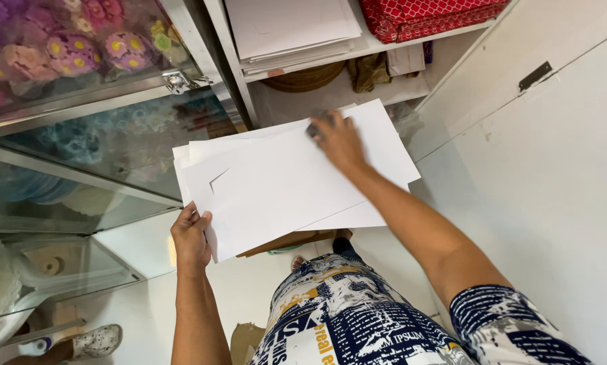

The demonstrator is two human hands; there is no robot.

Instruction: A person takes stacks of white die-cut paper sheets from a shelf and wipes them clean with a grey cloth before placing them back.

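white card sheets (283, 182), left hand (190, 236) gripping, right hand (337, 138) atop

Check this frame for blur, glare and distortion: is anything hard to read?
Head view: the right hand is motion-blurred at the fingertips on the white sheets; the left hand gripping their lower edge is sharp. The glass cabinet carries reflections that veil its contents. Shelf edges bow from wide-angle distortion. Lighting is even, shadows soft.
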